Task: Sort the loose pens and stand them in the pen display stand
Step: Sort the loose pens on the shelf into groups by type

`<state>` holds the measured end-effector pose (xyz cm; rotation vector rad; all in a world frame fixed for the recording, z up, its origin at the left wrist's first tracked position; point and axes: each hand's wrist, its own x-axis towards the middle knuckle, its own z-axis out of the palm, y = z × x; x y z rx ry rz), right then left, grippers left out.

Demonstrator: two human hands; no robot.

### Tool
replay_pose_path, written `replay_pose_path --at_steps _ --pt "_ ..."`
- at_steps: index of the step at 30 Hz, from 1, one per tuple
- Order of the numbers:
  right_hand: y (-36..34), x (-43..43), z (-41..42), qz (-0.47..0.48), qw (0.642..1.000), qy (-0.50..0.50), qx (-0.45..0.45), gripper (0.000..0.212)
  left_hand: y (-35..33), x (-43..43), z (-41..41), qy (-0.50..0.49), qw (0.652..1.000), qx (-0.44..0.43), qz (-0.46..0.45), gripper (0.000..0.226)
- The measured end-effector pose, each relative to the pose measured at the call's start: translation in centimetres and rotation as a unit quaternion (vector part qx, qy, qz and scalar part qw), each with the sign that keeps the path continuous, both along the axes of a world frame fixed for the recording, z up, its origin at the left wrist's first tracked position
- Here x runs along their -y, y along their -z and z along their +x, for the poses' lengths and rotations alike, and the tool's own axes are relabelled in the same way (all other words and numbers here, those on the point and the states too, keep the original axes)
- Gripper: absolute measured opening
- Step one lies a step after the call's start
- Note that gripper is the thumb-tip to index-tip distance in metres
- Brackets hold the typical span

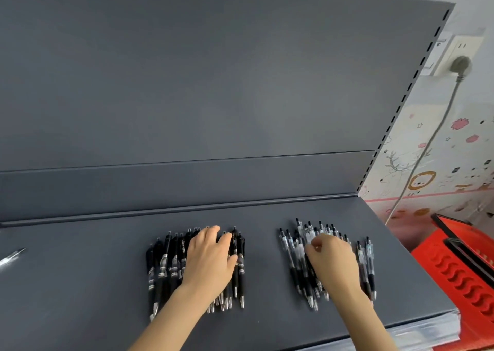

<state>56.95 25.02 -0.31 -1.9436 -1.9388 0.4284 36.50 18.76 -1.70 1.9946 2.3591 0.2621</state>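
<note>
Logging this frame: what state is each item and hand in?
Black pens, lying heaped on the shelf.
Clear pens, heaped apart from the black ones.
Left hand, flat on the black pens, fingers relaxed.
Right hand, fingers curled into the clear pens; grip unclear.
Stray pen, alone at far left.
Plug, in the wall socket.

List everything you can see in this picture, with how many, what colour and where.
black pens: one pile, too many to count, black barrels, left on the shelf
clear pens: one pile, clear barrels with black grips, right on the shelf
single pen: one, blurred, shelf's far left edge
shelf: one, dark grey, with upright back panel
wall socket: one, white, upper right
plug: one, grey, in the socket, cable hanging down
basket: one, red, right of the shelf
left hand: flat on the black pens
right hand: fingers curled on the clear pens; grip unclear
</note>
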Motion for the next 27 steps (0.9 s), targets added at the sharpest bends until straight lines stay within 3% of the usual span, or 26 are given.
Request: replay_pose_path --at_steps 7,9,27 --pt "0.4 2.3 -6.2 0.058 0.977 -0.201 0.033 0.027 -0.7 3.0 -3.6 -0.049 0.998 -0.031 0.003 0.049" --pt "0.6 2.3 -7.7 0.063 0.974 -0.215 0.027 0.025 -1.4 4.5 -4.8 -0.079 0.997 0.016 -0.010 0.047" --pt "0.3 10.4 -31.4 0.014 0.939 -0.344 0.024 0.043 -1.0 17.3 -28.1 -0.253 0.967 0.026 -0.017 0.047"
